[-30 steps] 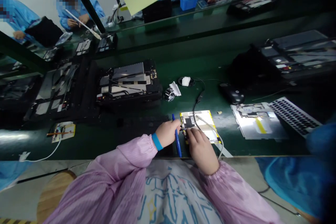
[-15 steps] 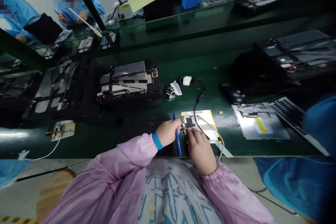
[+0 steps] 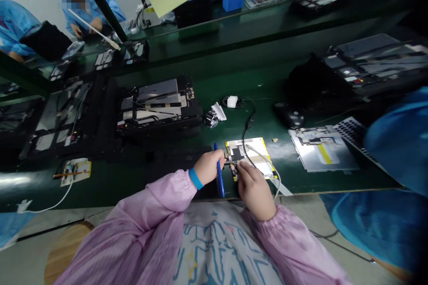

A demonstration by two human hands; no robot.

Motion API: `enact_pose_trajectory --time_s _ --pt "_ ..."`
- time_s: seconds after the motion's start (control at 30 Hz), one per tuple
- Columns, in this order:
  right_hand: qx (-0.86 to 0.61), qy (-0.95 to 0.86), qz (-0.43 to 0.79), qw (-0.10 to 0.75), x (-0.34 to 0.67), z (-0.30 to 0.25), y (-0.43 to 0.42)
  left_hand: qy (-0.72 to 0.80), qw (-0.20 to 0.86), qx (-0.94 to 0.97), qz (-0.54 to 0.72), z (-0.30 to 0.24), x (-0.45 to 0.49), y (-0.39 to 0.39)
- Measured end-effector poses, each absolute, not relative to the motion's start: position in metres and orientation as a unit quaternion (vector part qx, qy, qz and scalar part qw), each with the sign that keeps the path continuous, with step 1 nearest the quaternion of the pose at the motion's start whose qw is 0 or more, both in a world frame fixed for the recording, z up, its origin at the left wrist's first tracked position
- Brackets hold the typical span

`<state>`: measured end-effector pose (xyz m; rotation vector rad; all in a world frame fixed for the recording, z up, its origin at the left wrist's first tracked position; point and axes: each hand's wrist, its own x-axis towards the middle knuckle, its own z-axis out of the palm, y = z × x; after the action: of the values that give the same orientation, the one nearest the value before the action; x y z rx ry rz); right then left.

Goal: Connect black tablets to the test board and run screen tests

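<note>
My left hand (image 3: 207, 167) is closed around a blue pen-like tool (image 3: 220, 176), its fingertips at the left edge of a small yellow-taped circuit module (image 3: 259, 151) lying near the front edge of the green bench (image 3: 133, 178). My right hand (image 3: 254, 187) rests curled on the module's near left corner, fingers pinching something small I cannot make out. A black cable (image 3: 248, 127) and a white cable (image 3: 272, 167) run across the module.
Stacked black opened devices (image 3: 157, 107) lie behind to the left. A mouse (image 3: 290, 118), a silver plate (image 3: 321, 153) and a keyboard (image 3: 351, 131) lie right. A blue-sleeved co-worker (image 3: 397, 151) leans in at right. A small board (image 3: 75, 170) sits left; other people work across the benches.
My hands stay on the module with barely any shift. The co-worker's blue sleeve at right has moved further in over the keyboard. The view has shifted slightly.
</note>
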<state>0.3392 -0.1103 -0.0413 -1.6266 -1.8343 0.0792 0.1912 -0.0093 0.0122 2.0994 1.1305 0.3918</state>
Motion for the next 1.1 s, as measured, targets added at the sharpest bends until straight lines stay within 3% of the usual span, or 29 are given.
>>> enact_pose_trajectory --time_s 0.73,1.1 --pt "-0.629 -0.746 -0.015 0.217 0.3315 -0.0334 -0.1084 0.43 0.308 0.84 0.118 0.0093 0.1932 -0.0117" --pt "-0.617 -0.749 -0.053 0.235 0.3335 -0.0353 -0.1097 0.427 0.31 0.838 0.137 0.0059 0.1921 -0.0121"
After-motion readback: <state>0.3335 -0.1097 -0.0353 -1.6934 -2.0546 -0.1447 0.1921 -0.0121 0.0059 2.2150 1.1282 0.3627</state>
